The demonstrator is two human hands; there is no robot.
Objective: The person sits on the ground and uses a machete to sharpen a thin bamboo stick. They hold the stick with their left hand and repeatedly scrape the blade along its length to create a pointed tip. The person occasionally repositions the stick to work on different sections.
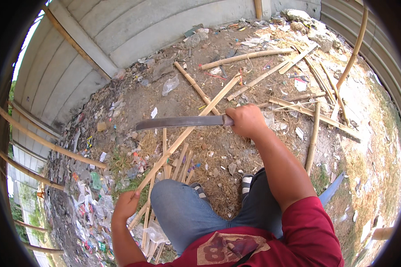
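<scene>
a long split bamboo strip [182,138] is held slanting across the bare ground [236,147], its near end gripped low at the left and its far end lying out toward the middle of the littered ground among other bamboo poles [245,56]. the left hand [125,205] is closed around that near end, seemingly to steady the strip and keep it raised off the dirt. a machete [180,122] is held level above the strip, its long dark blade pointing left and crossing over the strip near its middle; it appears to be poised this way so the edge can meet the bamboo. the right hand [246,121] is wrapped tight in a full fist around the machete's handle. shorter cut bamboo slats [178,162] lie on the ground just beyond the knees in blue jeans [182,213]. plastic litter [89,187] is heaped along the ground's left edge beside the concrete wall [120,31].
</scene>
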